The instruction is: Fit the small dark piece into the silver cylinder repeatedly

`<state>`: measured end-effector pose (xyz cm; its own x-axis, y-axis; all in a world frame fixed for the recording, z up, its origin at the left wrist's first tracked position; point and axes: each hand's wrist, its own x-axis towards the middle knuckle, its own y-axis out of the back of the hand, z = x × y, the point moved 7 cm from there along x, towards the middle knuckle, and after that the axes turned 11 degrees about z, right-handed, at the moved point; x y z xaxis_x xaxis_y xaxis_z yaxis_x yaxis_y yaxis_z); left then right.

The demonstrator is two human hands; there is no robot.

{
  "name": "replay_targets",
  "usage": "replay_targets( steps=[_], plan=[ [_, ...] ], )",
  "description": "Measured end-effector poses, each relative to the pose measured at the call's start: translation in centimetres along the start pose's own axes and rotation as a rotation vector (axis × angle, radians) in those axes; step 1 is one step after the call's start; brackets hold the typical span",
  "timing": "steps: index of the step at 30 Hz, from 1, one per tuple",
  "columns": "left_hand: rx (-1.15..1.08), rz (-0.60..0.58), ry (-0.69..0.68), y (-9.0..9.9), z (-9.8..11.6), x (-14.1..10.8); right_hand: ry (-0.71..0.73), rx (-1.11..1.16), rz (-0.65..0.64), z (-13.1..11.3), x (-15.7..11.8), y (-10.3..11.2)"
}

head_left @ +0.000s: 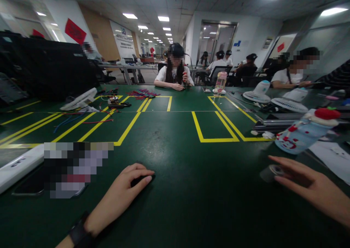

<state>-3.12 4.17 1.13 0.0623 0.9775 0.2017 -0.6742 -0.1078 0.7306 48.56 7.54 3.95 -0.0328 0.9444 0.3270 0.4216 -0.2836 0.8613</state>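
Observation:
My left hand point(128, 188) rests on the dark green table point(169, 208), wearing a black wristband point(80, 233). Its fingers are loosely bent, with the thumb a little apart from the index finger and nothing seen between them. On the right, my right hand point(308, 184) has thumb and fingers spread around a small grey cylinder point(268, 173). The thumb tip overlaps the cylinder in view; I cannot tell whether it touches. The cylinder lies on its side, slightly blurred, its exact kind unclear.
A blue bottle with a red top point(300, 133) stands beyond my right hand. White fans point(257, 95) lie at the back right. A white bar point(22, 168) and pixelated items lie left. Yellow tape point(218, 140) marks the table; a person point(175, 69) sits opposite.

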Motion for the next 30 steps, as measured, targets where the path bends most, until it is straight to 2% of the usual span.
replay_targets(
  steps=[2, 4, 6, 10, 12, 13, 15, 18, 20, 23, 26, 30],
  plan=[
    [0.008, 0.004, -0.003, -0.1, -0.1, 0.0, 0.020, -0.022, 0.017, -1.0, 0.2, -0.6],
    [0.009, 0.010, -0.002, -0.1, -0.1, -0.1, 0.099, -0.027, 0.046, -4.0, 0.8, -1.5],
    [0.003, 0.013, 0.000, -0.1, -0.1, -0.1, 0.229, 0.046, 0.031, -9.1, 1.3, -2.9],
    [0.000, 0.009, 0.003, 0.1, 0.1, 0.0, 0.459, 0.324, -0.136, -21.1, 1.1, -6.8],
    [0.006, 0.013, 0.005, 0.3, 0.4, 0.0, 0.508, 0.438, -0.207, -25.4, 0.7, -8.5],
    [0.005, 0.017, 0.008, 0.4, 0.7, 0.1, 0.519, 0.478, -0.232, -26.7, 0.5, -9.3],
    [-0.010, 0.024, 0.022, 0.5, 1.9, 0.3, 0.499, 0.530, -0.250, -27.8, 0.1, -10.7],
    [-0.064, 0.039, 0.003, -0.3, 5.1, 0.8, 0.348, 0.613, -0.225, -26.5, 0.0, -12.2],
    [-0.117, 0.032, -0.072, -1.3, 8.1, 1.4, 0.269, 0.651, -0.213, -25.4, 0.0, -12.9],
    [-0.181, 0.068, -0.150, -2.4, 11.2, 2.3, 0.271, 0.660, -0.214, -25.2, -0.1, -13.1],
    [-0.242, 0.114, -0.135, -2.5, 11.4, 3.0, 0.291, 0.656, -0.217, -25.4, -0.1, -12.8],
    [-0.132, 0.113, -0.088, -2.8, 9.0, 2.9, 0.301, 0.638, -0.197, -25.0, -0.2, -12.4]
  ],
)
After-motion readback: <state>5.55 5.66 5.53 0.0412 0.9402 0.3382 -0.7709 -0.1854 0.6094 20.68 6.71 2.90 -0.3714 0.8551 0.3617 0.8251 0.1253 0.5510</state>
